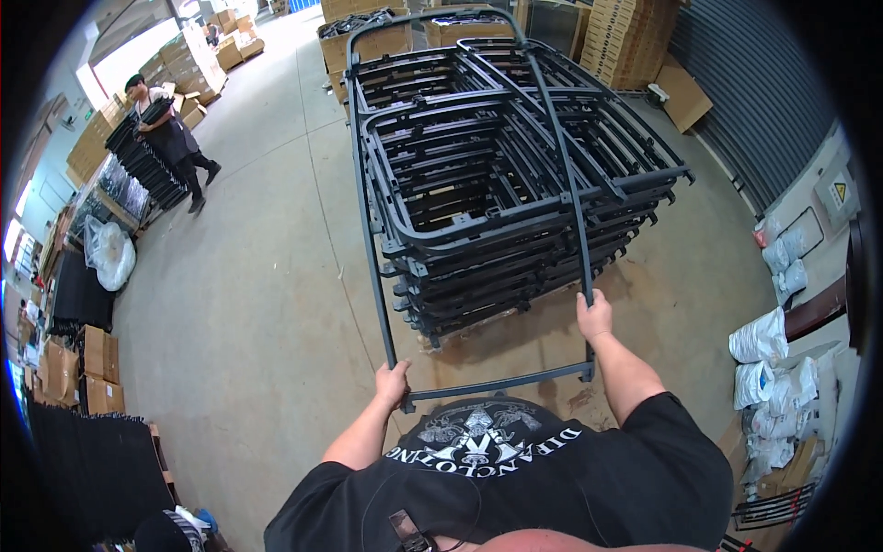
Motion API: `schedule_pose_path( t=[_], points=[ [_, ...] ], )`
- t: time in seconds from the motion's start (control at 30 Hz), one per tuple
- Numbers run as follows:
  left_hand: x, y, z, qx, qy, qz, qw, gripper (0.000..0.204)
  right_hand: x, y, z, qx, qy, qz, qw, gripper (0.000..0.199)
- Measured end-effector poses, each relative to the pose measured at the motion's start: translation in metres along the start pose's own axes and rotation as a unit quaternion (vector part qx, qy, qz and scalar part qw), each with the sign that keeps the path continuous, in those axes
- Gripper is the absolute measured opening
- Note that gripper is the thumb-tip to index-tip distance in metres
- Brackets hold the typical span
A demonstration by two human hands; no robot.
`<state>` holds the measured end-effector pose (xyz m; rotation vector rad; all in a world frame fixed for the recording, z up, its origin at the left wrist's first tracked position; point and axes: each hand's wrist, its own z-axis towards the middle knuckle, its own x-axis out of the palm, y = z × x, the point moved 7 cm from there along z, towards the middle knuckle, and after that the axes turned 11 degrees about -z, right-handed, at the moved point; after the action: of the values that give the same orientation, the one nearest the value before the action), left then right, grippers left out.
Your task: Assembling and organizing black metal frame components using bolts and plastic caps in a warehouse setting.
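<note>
I hold a large dark metal frame (pixel 497 381) with rounded far corners, one hand on each long side. My left hand (pixel 391 384) is closed round its left rail, close to the near corner. Further up the opposite rail, my right hand (pixel 595 316) grips it. The near crossbar lies just in front of my black shirt. From there the frame stretches away over a tall stack of similar dark metal frames (pixel 506 221), its far end above the stack's far side. Whether it touches the stack, I cannot tell.
Cardboard boxes (pixel 627 41) and a grey shutter (pixel 736 101) stand behind the stack. White sacks (pixel 762 336) line the right wall. At the far left, a person (pixel 166 124) stands by a pile of dark parts (pixel 152 175). Cartons (pixel 101 354) stand at left.
</note>
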<state>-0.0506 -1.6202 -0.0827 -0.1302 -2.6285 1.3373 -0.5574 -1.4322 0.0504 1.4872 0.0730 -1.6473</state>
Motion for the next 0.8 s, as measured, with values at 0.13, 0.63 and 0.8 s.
schedule_pose_path(
  t=[0.13, 0.63, 0.8],
  points=[
    [-0.020, 0.015, -0.015, 0.055, -0.037, 0.030, 0.997, 0.024, 0.061, -0.036, -0.017, 0.101, 0.117, 0.013, 0.988, 0.039],
    [0.024, 0.033, -0.008, 0.011, -0.113, 0.109, 0.987, 0.022, 0.120, -0.157, -0.081, 0.194, 0.237, 0.146, 0.941, 0.025],
    [0.078, -0.022, 0.017, 0.024, -0.087, 0.011, 0.996, 0.022, 0.123, -0.166, -0.025, 0.167, 0.294, 0.207, 0.918, 0.033]
  ],
)
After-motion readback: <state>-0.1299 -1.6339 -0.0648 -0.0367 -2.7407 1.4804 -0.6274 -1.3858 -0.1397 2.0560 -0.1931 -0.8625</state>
